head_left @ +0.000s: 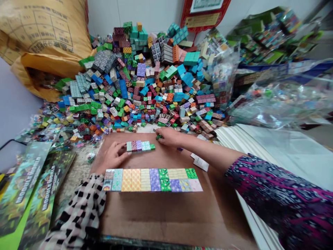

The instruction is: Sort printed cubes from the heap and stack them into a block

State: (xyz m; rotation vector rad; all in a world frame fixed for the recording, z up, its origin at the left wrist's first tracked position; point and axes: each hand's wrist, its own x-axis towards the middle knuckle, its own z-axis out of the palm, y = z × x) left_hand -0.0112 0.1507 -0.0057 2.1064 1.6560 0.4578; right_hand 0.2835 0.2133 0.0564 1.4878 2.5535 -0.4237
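Note:
My left hand [113, 157] curls around the left end of a short row of small patterned blocks [139, 146], thumb in front and fingers behind. The row shows pale green, dark red, purple and light teal faces, with a green block [152, 147] at its right end. To the right, my right hand [168, 137] pinches a small green block [159, 137] near the far edge of the brown board [156, 215]. Closer to me lies a longer band of patterned blocks [153, 180], packed tightly in yellow, purple, green, teal and pink.
A large heap of coloured blocks [140, 92] rises behind the board. At left are a yellow sack [49, 41] and printed cards [31, 187]. White sheets [249, 149] and clear plastic bags [283, 97] sit on the right. A white paper tag [201, 163] lies by my right forearm.

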